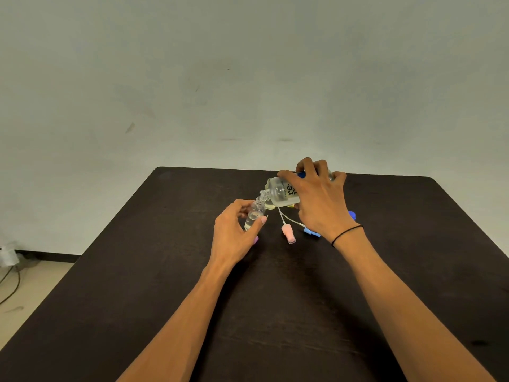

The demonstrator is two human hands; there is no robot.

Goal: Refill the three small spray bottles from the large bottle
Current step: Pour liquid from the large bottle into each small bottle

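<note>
Over the table [385, 271], near its far edge, the large bottle [281, 193] lies tipped, mouth meeting the neck of a small bottle [254, 215], which looks partly filled. Right hand [316, 199] grasps the large bottle; left hand [234, 232] holds the small one. Pink [288, 234] and blue [311, 232] sprayers lie loose beside them, so recapping remains; other small bottles are mostly hidden behind.

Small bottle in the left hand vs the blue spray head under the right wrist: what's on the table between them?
In the head view, a pink spray head with its white dip tube lies on the table between the small bottle and the blue spray head.
</note>
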